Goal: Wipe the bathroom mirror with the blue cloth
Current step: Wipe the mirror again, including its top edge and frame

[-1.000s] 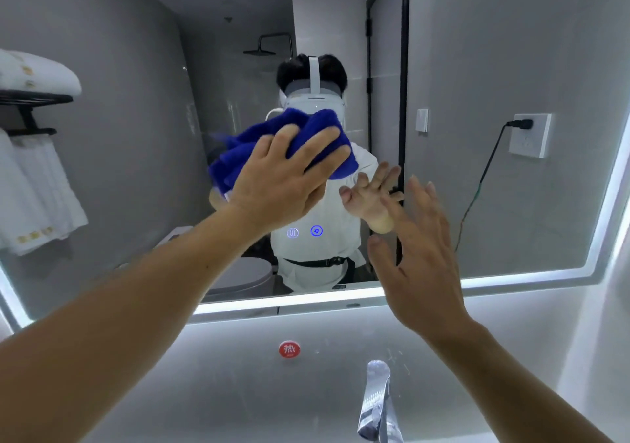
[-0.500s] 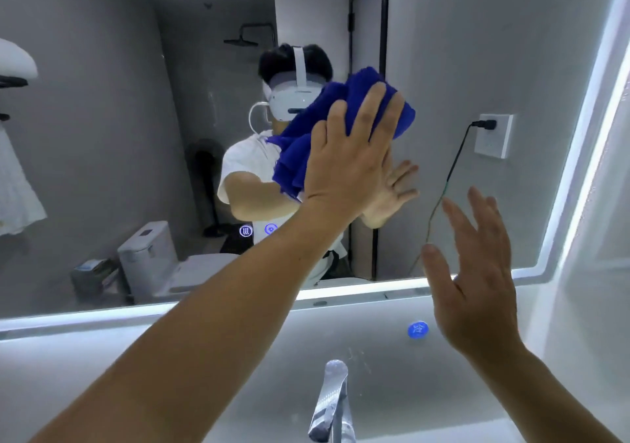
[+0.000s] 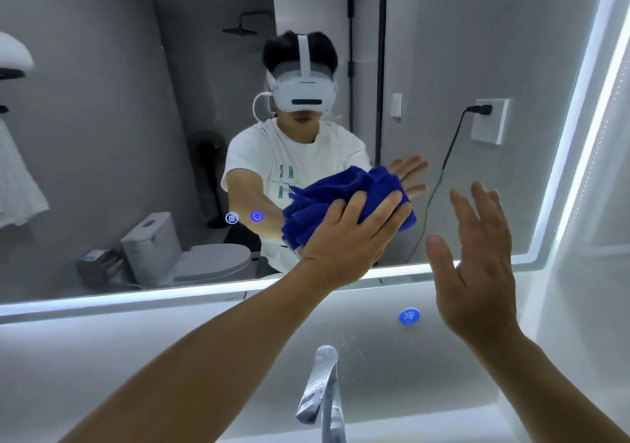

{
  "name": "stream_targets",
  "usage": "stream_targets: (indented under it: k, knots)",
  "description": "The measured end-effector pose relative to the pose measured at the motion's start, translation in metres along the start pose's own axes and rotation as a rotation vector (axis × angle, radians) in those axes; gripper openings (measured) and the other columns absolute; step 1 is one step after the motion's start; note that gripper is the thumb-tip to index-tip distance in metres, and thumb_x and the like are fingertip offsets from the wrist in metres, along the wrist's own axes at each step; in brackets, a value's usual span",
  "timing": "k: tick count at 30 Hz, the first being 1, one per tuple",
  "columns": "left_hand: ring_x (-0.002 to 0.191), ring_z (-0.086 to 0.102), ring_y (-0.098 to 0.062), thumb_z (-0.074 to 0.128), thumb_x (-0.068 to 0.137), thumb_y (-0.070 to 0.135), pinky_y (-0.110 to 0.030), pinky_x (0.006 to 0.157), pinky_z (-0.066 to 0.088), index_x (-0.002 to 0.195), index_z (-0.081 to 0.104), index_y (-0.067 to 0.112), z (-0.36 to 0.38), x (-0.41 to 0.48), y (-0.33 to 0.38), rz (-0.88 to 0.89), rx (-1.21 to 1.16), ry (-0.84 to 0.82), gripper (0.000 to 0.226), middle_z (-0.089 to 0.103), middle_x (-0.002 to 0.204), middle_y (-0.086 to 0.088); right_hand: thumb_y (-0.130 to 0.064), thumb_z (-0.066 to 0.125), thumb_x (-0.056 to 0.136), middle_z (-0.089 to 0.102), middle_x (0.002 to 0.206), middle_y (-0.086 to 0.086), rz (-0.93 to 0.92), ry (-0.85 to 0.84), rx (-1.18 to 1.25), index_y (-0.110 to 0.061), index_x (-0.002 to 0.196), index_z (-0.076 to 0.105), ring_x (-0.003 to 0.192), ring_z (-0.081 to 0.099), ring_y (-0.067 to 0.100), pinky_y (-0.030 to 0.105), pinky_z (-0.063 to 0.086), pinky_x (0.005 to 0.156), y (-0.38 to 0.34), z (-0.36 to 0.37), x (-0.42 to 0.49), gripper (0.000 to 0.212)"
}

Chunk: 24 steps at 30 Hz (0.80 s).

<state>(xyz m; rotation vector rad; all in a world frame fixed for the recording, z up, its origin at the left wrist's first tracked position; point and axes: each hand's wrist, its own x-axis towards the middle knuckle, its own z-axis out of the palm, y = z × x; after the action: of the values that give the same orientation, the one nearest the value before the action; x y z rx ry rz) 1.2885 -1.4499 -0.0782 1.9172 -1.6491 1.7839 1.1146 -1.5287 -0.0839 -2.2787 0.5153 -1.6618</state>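
The left hand (image 3: pixel 344 238), fingers spread flat, presses the bunched, deep-blue terry cloth (image 3: pixel 344 200) against the lower right part of the lit-edged bathroom wall mirror (image 3: pixel 136 118), just above its glowing bottom edge. Most of the glass lies up and to the left of the cloth, so that is likely where the next stroke goes. The right hand (image 3: pixel 477 265) hovers open beside it, holding nothing, near the mirror's right edge.
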Motion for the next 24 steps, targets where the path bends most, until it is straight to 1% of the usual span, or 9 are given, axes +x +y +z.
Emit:
stream_targets:
  k: [2,5,7,10,14,16,19,21,24]
  knots:
    - [0.112,0.046,-0.033,0.057,0.091,0.030,-0.043,0.083,0.047,0.146,0.038,0.020,0.002,-0.023,0.007,0.117,0.015,-0.057,0.059,0.036,0.147,-0.004,-0.037,0.035,0.096,0.022,0.158,0.003,0.007,-0.001,0.001,-0.012,0.146,0.036,0.148,0.011,0.018,0.032,0.011,0.117,-0.008,0.006,-0.001,0.057]
    - [0.111,0.044,-0.032,0.053,0.089,0.024,-0.043,0.083,0.042,0.145,0.038,0.020,0.008,-0.058,-0.001,0.228,0.004,-0.086,0.058,0.034,0.148,-0.001,-0.039,0.033,0.095,0.024,0.158,0.005,0.005,-0.004,0.020,-0.010,0.145,0.037,0.148,0.012,0.019,0.038,0.015,0.117,-0.020,0.015,-0.002,0.058]
    - [0.111,0.043,-0.033,0.053,0.089,0.022,-0.044,0.083,0.040,0.145,0.036,0.019,0.009,-0.079,-0.018,0.243,0.019,-0.086,0.059,0.035,0.148,0.000,-0.039,0.033,0.095,0.024,0.158,0.006,0.014,-0.021,0.032,-0.009,0.145,0.037,0.148,0.012,0.020,0.039,0.016,0.117,-0.026,0.018,-0.003,0.059]
    - [0.111,0.046,-0.033,0.055,0.089,0.021,-0.045,0.083,0.043,0.146,0.036,0.021,0.001,-0.133,-0.054,0.265,0.060,-0.121,0.060,0.034,0.149,0.001,-0.030,0.039,0.095,0.024,0.157,0.010,0.015,-0.048,0.044,-0.006,0.144,0.038,0.148,0.011,0.022,0.036,0.013,0.118,-0.039,0.025,-0.006,0.055]
    - [0.109,0.047,-0.030,0.055,0.090,0.026,-0.043,0.085,0.042,0.138,0.045,0.026,-0.023,-0.190,-0.119,0.137,0.091,-0.080,0.049,0.042,0.142,0.004,-0.027,0.040,0.093,0.019,0.158,0.008,-0.032,-0.099,0.061,-0.008,0.146,0.035,0.148,0.009,0.022,0.023,0.003,0.117,-0.069,0.041,-0.007,0.056]
    - [0.110,0.046,-0.031,0.053,0.090,0.029,-0.044,0.087,0.042,0.136,0.047,0.026,-0.034,-0.199,-0.141,0.034,0.086,-0.070,0.046,0.042,0.141,0.003,-0.025,0.042,0.092,0.013,0.157,-0.002,-0.056,-0.107,0.072,-0.010,0.147,0.035,0.148,0.007,0.020,0.018,0.001,0.116,-0.081,0.048,-0.007,0.057]
    - [0.108,0.048,-0.034,0.056,0.088,0.028,-0.046,0.079,0.049,0.133,0.048,0.023,-0.036,-0.197,-0.136,-0.135,0.048,0.017,0.046,0.044,0.138,-0.001,-0.025,0.045,0.090,0.008,0.153,-0.014,-0.084,-0.127,0.088,-0.011,0.147,0.035,0.148,0.006,0.018,0.015,0.000,0.114,-0.090,0.052,-0.008,0.059]
    - [0.106,0.048,-0.035,0.055,0.088,0.026,-0.044,0.075,0.051,0.131,0.050,0.020,-0.029,-0.188,-0.111,-0.208,0.007,0.055,0.044,0.045,0.136,-0.004,-0.027,0.044,0.091,0.011,0.155,-0.009,-0.114,-0.151,0.065,-0.010,0.146,0.036,0.148,0.006,0.019,0.016,0.001,0.115,-0.090,0.050,-0.008,0.058]
    - [0.105,0.048,-0.033,0.057,0.086,0.029,-0.043,0.075,0.050,0.133,0.049,0.023,-0.013,-0.152,-0.070,-0.101,-0.003,0.016,0.048,0.044,0.137,0.000,-0.032,0.038,0.093,0.019,0.158,0.007,-0.130,-0.164,0.014,-0.010,0.145,0.037,0.148,0.008,0.021,0.019,0.002,0.116,-0.083,0.043,0.000,0.057]
